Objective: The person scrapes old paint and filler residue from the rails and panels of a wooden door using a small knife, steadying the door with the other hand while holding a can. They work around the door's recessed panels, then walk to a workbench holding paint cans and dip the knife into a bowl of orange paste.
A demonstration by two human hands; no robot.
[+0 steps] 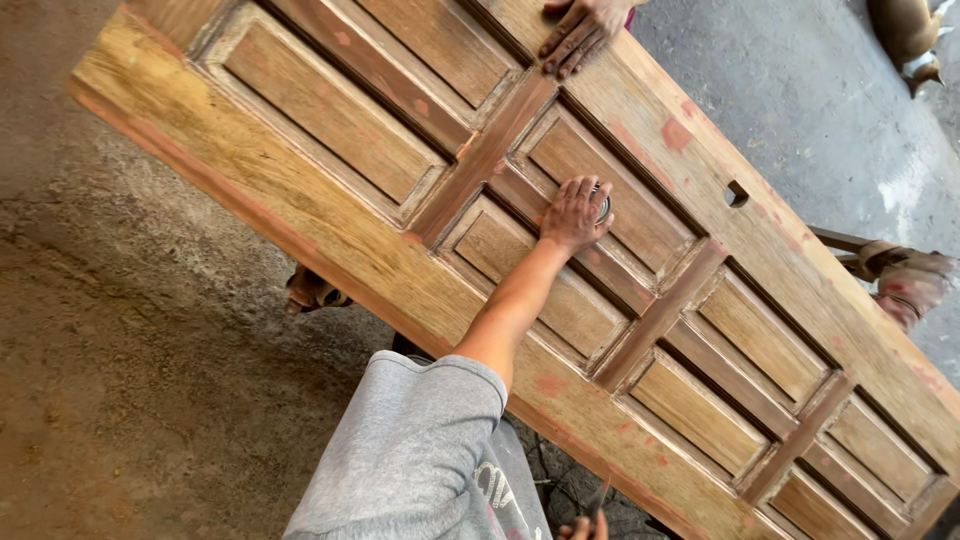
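Left hand point(575, 215): yours, clasped over a small round dark object, barely visible, on the door's middle panels | Right hand point(583, 527): at bottom edge, mostly cut off, grip cannot be told | Wooden panel door point(330, 200): lying flat, tilted across view | Another person's hand point(580, 35): flat on far stile | Dog point(910, 35): on concrete floor point(150, 380).

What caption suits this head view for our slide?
Left hand on a round object atop a panelled wooden door; another person's hand nearby.

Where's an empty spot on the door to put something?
The door has bare panels at its lower-right end and along its left edge. Crowded around the left hand on a round thing, and by another person's hand.
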